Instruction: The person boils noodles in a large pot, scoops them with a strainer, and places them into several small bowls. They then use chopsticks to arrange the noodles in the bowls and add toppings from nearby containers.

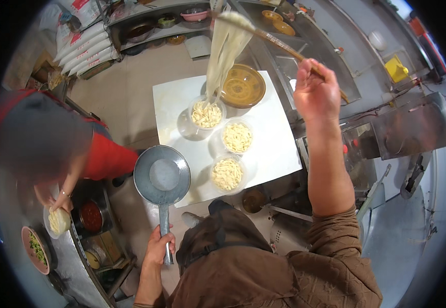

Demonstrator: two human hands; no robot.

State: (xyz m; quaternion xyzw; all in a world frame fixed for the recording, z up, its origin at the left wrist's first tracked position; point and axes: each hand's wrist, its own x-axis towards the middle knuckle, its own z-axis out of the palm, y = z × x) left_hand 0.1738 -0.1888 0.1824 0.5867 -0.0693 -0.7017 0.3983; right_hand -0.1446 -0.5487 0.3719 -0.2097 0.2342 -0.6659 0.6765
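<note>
My right hand [317,92] grips long wooden chopsticks [280,44], raised over the far side of a white table [273,161]. Wide noodles [226,50] drape from them in a long bundle, the lower ends reaching a clear plastic tub of noodles [206,114]. Two more tubs, a middle one [237,137] and a near one [227,174], also hold noodles. Behind them sits a brown bowl [243,86] with nothing seen in it. In my left hand [159,244] is the handle of a grey metal ladle [162,175], its wide bowl bare at the table's left edge.
A co-worker [65,150] in a red apron stands left, hands on a tub of noodles [57,222] above a steel counter [73,265]. A pan of red sauce [91,216] and a pink bowl [35,250] are near. White sacks [88,50] are stacked far left; steel cooking equipment lines the right.
</note>
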